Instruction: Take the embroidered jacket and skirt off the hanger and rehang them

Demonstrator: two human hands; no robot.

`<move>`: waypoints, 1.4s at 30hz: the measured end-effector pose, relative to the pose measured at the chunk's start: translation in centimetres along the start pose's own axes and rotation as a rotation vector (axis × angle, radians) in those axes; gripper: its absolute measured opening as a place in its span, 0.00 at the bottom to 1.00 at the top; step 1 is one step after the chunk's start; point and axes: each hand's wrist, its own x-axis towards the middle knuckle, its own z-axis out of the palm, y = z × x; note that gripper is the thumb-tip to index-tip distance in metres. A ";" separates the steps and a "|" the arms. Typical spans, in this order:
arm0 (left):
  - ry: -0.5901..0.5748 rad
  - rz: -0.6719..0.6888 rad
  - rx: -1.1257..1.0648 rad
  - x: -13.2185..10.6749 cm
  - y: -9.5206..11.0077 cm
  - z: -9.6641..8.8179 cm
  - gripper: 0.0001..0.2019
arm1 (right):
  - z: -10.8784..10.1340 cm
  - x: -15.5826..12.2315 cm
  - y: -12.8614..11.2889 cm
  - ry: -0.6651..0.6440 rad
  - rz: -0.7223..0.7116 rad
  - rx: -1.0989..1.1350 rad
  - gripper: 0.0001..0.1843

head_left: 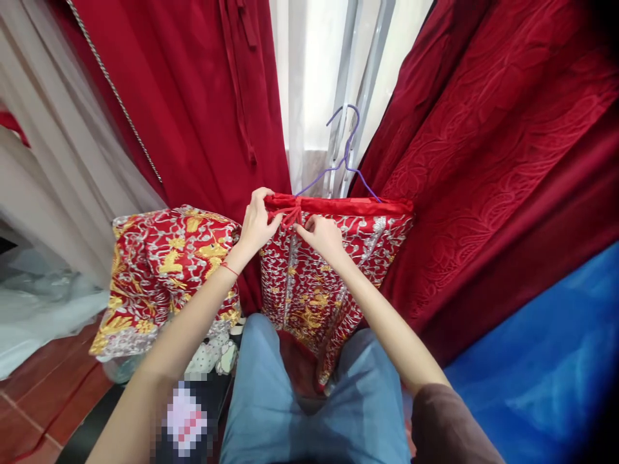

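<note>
A red embroidered skirt [333, 270] with gold and silver patterns hangs folded over a purple wire hanger [345, 158] in front of me. My left hand [256, 222] grips the red waistband at its left end, fingers curled around it. My right hand [322, 235] pinches the thin red tie strings [291, 216] just below the waistband, right next to the left hand. The skirt's lower part drapes down over my knees in blue jeans [309, 406].
A second red and gold embroidered garment [164, 270] lies bunched to the left. Dark red dresses [483, 161] hang on both sides, a white curtain [309, 84] and metal rail behind. Blue fabric [546, 361] lies at the right, pale tulle [43, 303] at the left, above red floor tiles.
</note>
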 end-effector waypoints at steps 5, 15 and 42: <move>-0.062 -0.022 0.017 -0.7 0.2 -0.8 0.09 | 0.1 0.8 0.1 -0.007 -0.064 0.053 0.09; -0.176 -0.047 0.013 -0.7 1.1 -0.7 0.16 | -1.6 -2.3 0.7 -0.131 -0.487 0.358 0.16; -0.024 -0.170 -0.136 -0.1 0.2 -2.2 0.11 | -3.1 -1.3 7.4 0.270 -0.056 0.913 0.22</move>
